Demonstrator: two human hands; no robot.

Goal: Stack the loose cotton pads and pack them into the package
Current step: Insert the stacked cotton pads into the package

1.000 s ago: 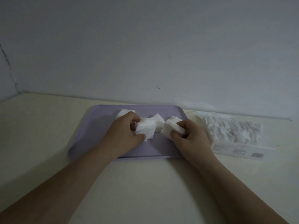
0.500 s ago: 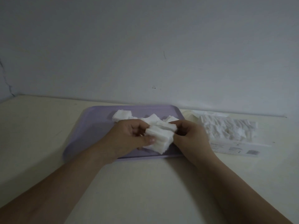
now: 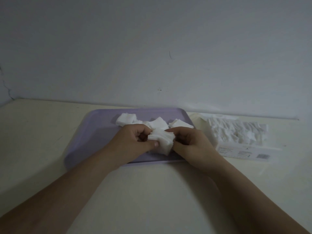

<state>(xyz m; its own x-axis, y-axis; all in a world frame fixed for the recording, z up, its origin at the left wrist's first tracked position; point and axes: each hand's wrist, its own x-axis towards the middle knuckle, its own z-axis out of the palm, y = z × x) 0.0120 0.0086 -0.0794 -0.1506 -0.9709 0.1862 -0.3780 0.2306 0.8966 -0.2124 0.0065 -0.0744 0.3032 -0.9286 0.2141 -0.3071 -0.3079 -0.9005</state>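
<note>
Both hands meet over the near half of the purple tray (image 3: 84,141). The left hand (image 3: 135,142) grips a bundle of cotton pads (image 3: 161,143), its thumb pressed across the near face and its fingers curled behind. The right hand (image 3: 190,144) pinches the bundle's right edge, with the forefinger laid along the top. The bundle is ragged: its edges fan out and one corner hangs low toward the tray.

The main risk, as I judge it, is that the bundle skews or sheds pads. The pads look soft and light, and the grip holds only the outer faces, so a loosened thumb could let the middle ones slide out. A tighter squeeze could crumple them so that they will not lie flat. The package (image 3: 236,135) lies on the counter (image 3: 152,191) to the right of the tray. It looks limp and already well filled, so an untidy bundle may catch at its opening or push out pads already inside.

Counted:
- Two hands.
- One tray.
- One package, with a printed label (image 3: 243,152) on its near side.
- One held bundle.
- Three loose clumps on the far part of the tray: a left clump (image 3: 126,119), a middle clump (image 3: 158,123) and a right clump (image 3: 180,124).

The light is too dim to count the single pads in any clump.
</note>
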